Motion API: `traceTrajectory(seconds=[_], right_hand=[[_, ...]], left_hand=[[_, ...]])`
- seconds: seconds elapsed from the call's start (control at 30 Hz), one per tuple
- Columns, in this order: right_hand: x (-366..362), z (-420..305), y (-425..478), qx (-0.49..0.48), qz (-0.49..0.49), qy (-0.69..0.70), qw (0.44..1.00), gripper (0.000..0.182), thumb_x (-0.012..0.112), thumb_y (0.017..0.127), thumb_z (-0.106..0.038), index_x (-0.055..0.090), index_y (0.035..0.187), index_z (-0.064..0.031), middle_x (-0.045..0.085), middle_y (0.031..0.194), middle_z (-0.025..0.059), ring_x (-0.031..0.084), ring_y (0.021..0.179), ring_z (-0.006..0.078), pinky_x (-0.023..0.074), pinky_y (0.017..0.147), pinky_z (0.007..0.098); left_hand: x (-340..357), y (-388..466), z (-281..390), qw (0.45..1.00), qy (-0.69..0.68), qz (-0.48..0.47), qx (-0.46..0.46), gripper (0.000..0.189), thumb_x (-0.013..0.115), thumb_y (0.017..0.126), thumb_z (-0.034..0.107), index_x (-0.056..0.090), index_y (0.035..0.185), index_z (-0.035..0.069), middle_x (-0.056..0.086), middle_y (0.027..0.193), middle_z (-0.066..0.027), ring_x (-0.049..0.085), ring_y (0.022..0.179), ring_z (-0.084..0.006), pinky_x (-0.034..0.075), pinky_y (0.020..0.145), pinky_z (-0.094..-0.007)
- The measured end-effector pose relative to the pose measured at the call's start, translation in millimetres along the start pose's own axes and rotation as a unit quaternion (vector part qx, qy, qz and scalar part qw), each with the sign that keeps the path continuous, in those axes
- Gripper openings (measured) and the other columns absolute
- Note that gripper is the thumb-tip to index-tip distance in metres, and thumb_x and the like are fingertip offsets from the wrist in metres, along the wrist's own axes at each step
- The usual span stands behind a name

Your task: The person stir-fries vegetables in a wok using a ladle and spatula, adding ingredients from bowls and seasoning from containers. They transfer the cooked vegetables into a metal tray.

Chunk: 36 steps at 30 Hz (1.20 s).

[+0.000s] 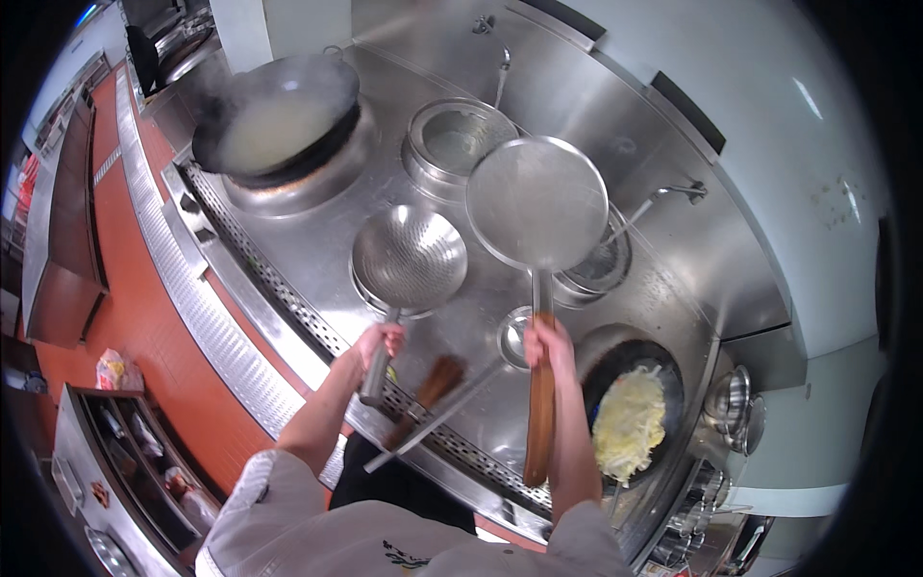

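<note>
My left hand (380, 345) grips the metal handle of a perforated steel strainer ladle (409, 256), whose bowl is over a round metal rim on the stove top. In my right hand (548, 342) is the wooden handle of a round fine-mesh skimmer (537, 202), raised over the stove. Below it lies a metal ladle (513, 339), its long handle slanting towards my body. A wok brush (436, 386) rests near that handle by the front drain. To the right, a dark wok (667, 375) holds pale yellow shredded food (629, 425).
A large wok (346, 83) of cloudy liquid steams at the far left. Two round water-filled pots (461, 141) (598, 267) stand near swing taps (674, 191). A perforated drain (288, 303) runs along the stove's front edge. Metal bowls (728, 400) stand at the right.
</note>
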State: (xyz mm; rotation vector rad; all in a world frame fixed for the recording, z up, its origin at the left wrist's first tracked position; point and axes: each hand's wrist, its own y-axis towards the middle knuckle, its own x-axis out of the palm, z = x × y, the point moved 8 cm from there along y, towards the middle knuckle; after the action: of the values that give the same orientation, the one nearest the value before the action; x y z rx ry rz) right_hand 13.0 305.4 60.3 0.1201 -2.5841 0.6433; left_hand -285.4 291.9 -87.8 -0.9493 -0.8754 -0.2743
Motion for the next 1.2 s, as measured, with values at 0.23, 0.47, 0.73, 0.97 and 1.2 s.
traceTrajectory(seconds=[0.23, 0.47, 0.73, 0.97, 1.2], right_hand=[[103, -39, 195, -0.002, 0.145, 0.024, 0.989, 0.014, 0.057, 0.096, -0.019, 0.050, 0.096, -0.0065, 0.053, 0.069, 0.0024, 0.052, 0.053, 0.0133, 0.0452, 0.048, 0.0288], [105, 2, 198, 0.168, -0.060, 0.174, 0.968, 0.020, 0.058, 0.098, -0.024, 0.050, 0.101, -0.0053, 0.048, 0.071, -0.0020, 0.047, 0.056, 0.0073, 0.0421, 0.048, 0.0234], [98, 12, 201, 0.036, 0.119, -0.062, 0.990, 0.017, 0.055, 0.099, -0.024, 0.045, 0.098, -0.0098, 0.053, 0.072, 0.0024, 0.051, 0.054, 0.0105, 0.0443, 0.046, 0.0276], [127, 23, 198, 0.071, 0.114, -0.007, 0.991, 0.016, 0.053, 0.100, -0.026, 0.044, 0.099, -0.0126, 0.053, 0.073, 0.0025, 0.050, 0.055, 0.0107, 0.0445, 0.048, 0.0283], [136, 14, 193, 0.121, 0.009, 0.127, 0.984, 0.016, 0.057, 0.098, -0.025, 0.051, 0.101, -0.0096, 0.052, 0.075, 0.0000, 0.042, 0.056, 0.0058, 0.0378, 0.050, 0.0222]], left_hand=[[25, -78, -21, 0.995, -0.049, 0.039, -0.080, 0.018, 0.062, 0.090, 0.022, 0.060, 0.095, 0.005, 0.059, 0.076, -0.0051, 0.062, 0.075, -0.0212, 0.050, 0.075, -0.0313], [-6, -106, 21, 0.982, 0.137, 0.126, 0.033, 0.008, 0.059, 0.083, 0.007, 0.052, 0.086, 0.003, 0.053, 0.066, -0.0066, 0.052, 0.051, -0.0171, 0.044, 0.049, -0.0317], [61, -37, 218, 0.929, 0.290, 0.147, 0.179, 0.012, 0.057, 0.084, 0.009, 0.051, 0.078, 0.000, 0.049, 0.056, -0.0060, 0.049, 0.044, -0.0162, 0.046, 0.044, -0.0309], [109, 113, 321, 0.825, 0.443, 0.262, 0.232, 0.021, 0.060, 0.084, 0.018, 0.055, 0.076, -0.001, 0.057, 0.060, -0.0100, 0.055, 0.043, -0.0200, 0.045, 0.040, -0.0339], [120, 158, 270, 0.984, -0.047, -0.071, -0.155, 0.023, 0.056, 0.094, 0.021, 0.055, 0.098, -0.002, 0.051, 0.066, -0.0020, 0.055, 0.058, -0.0126, 0.049, 0.053, -0.0249]])
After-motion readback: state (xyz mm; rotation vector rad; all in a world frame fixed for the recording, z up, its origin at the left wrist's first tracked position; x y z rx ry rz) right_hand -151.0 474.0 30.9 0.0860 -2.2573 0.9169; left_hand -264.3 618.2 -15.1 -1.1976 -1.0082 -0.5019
